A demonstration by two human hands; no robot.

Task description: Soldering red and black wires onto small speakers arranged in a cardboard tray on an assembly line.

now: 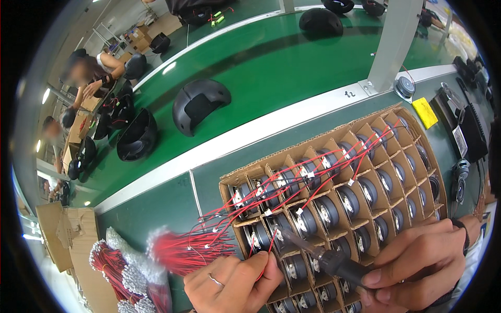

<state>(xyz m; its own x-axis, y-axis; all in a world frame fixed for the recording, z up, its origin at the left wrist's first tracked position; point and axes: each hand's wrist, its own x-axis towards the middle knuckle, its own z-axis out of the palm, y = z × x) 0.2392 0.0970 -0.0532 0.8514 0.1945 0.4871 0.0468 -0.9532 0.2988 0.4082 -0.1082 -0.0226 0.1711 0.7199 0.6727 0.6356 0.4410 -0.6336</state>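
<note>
My right hand (422,263) grips a soldering iron (342,266) by its dark handle. Its tip points up and left, close to the terminal of a small round speaker (282,229); whether it touches cannot be told. Thumb and fingers of my left hand (229,284) pinch a red wire (272,241) that runs up toward that speaker. The speakers stand on edge in a divided cardboard box (225,189), one to a compartment. Red wires with white connectors (311,175) lie across the upper rows. Beside my left hand is a bundle of red wires (190,254), blurred at one end.
Bagged red wires with white plugs (133,281) lie lower left. Beyond the box runs a green conveyor (261,68) carrying black curved shells (201,101). A loose speaker (404,87), a yellow sponge (425,113) and a black device (459,125) sit right of a metal post (394,47). People work at left.
</note>
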